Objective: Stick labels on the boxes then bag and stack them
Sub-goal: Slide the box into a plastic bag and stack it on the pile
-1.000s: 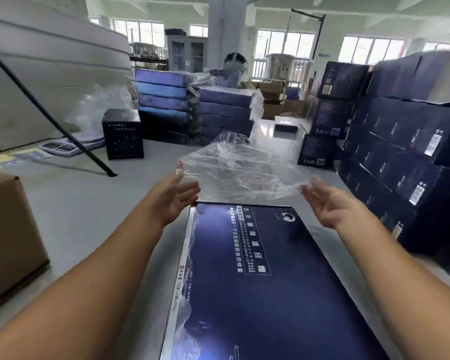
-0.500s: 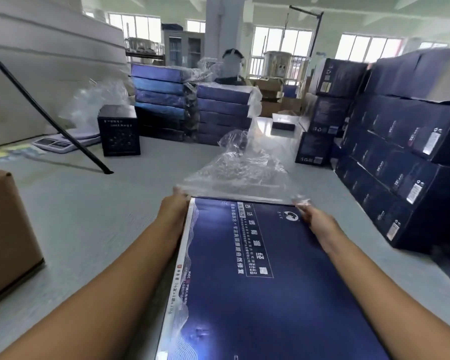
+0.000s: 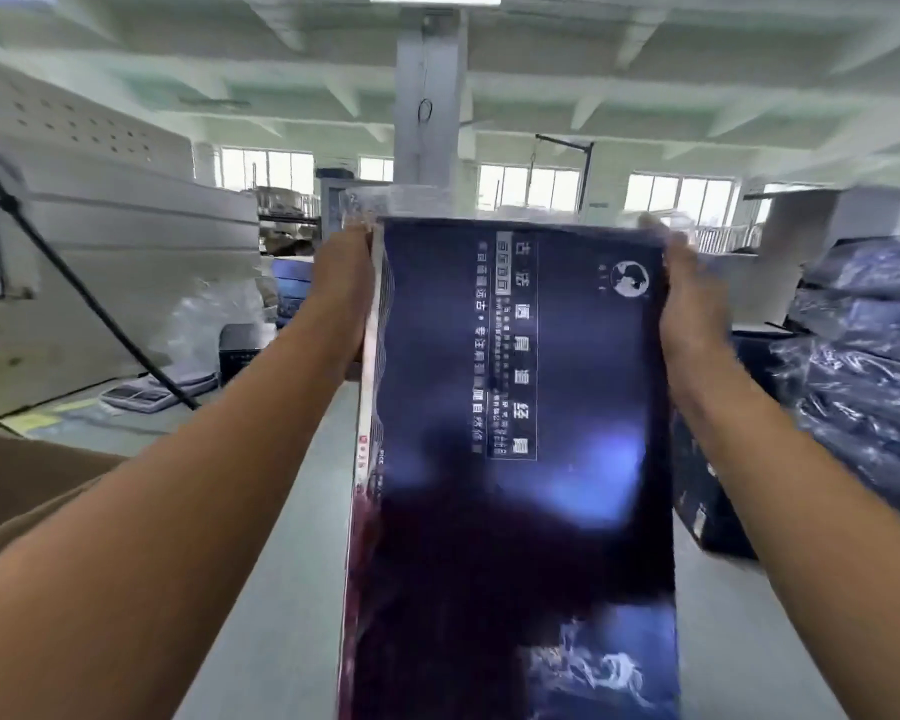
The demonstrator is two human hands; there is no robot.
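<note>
Left hand [image 3: 344, 298] and right hand [image 3: 692, 304] grip the tilted navy box [image 3: 515, 511].

A: Box position?
B: Dark blue box [image 3: 515, 459] is held tilted with its printed face toward the camera. White characters run down it.
A: Hands?
B: Left hand [image 3: 341, 298] grips the left edge near the top. Right hand [image 3: 694, 309] grips the right edge at matching height and is motion-blurred.
A: Bag?
B: Clear plastic bag [image 3: 380, 202] shows above the box's top edge. Cannot tell how far it covers the box.
A: Surroundings?
B: Bagged blue boxes [image 3: 863, 356] are stacked at right, and a brown carton [image 3: 32, 485] sits at left. A black pole [image 3: 74, 283] leans over a scale [image 3: 152, 394] on the grey surface [image 3: 281, 563]. Column [image 3: 427, 122] behind.
</note>
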